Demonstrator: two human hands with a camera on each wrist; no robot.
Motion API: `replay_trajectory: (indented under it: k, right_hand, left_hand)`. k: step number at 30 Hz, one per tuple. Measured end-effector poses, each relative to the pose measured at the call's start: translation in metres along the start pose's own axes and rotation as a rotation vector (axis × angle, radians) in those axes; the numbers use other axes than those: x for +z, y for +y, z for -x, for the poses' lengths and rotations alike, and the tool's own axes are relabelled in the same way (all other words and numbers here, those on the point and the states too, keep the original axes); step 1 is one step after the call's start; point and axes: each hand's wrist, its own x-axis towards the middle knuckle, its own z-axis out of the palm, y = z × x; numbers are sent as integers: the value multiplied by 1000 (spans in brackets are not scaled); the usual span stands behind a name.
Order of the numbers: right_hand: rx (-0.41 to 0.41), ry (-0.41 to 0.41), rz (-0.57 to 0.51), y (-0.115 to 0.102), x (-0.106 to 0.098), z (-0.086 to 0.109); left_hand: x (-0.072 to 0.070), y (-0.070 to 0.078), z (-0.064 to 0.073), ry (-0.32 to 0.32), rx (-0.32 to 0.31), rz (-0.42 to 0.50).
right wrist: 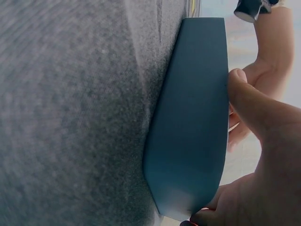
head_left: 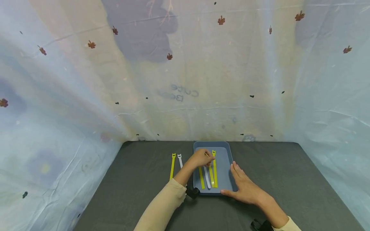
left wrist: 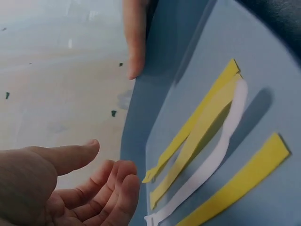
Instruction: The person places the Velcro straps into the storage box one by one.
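Observation:
Yellow and white cable straps lie lengthwise in a blue-grey tray (head_left: 224, 176). A white strap (head_left: 207, 178) is between yellow ones, with a yellow strap (head_left: 215, 173) furthest right. My left hand (head_left: 202, 158) is over the tray at the straps' far ends. In the left wrist view its thumb and loosely bent fingers (left wrist: 124, 188) stand apart with nothing between them, close to the strap ends. The white strap (left wrist: 207, 172) bows up from the tray floor there. My right hand (head_left: 245, 187) rests on the tray's near right corner, thumb on the near rim, fingers extended along the right side.
Left of the tray, a yellow strap (head_left: 172, 166) and a white strap (head_left: 180, 159) lie on the dark grey table (head_left: 144, 199), partly behind my left forearm. A patterned curtain (head_left: 185, 64) hangs along the back and both sides.

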Motion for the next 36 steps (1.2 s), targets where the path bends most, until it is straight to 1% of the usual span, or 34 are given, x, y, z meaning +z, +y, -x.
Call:
replay_trajectory:
  k: [4, 9, 11, 14, 18, 24, 28, 32, 36]
  right_hand:
    - [5, 1, 0, 0, -1, 0]
    - [-1, 7, 0, 1, 0, 0]
    - [-2, 7, 4, 1, 1, 0]
    - [1, 5, 4, 0, 1, 1]
    - [5, 6, -5, -1, 0, 1]
    - [6, -1, -8, -3, 0, 1]
    - [11, -3, -6, -3, 0, 1]
    - [10, -5, -7, -3, 0, 1]
    - [4, -4, -8, -3, 1, 0]
  left_hand:
    - [-9, -2, 9, 5, 35, 11]
    - [-22, -6, 19, 29, 47, 18]
    - [-26, -8, 24, 40, 42, 19]
    - [-32, -14, 31, 47, 45, 46]
    - [-40, -23, 39, 59, 66, 80]
    - [-50, -36, 47, 120, 80, 47]
    - [-56, -45, 53, 133, 75, 52]
    - [-62, -54, 60, 146, 56, 63]
    - [-70, -63, 64, 171, 57, 58]
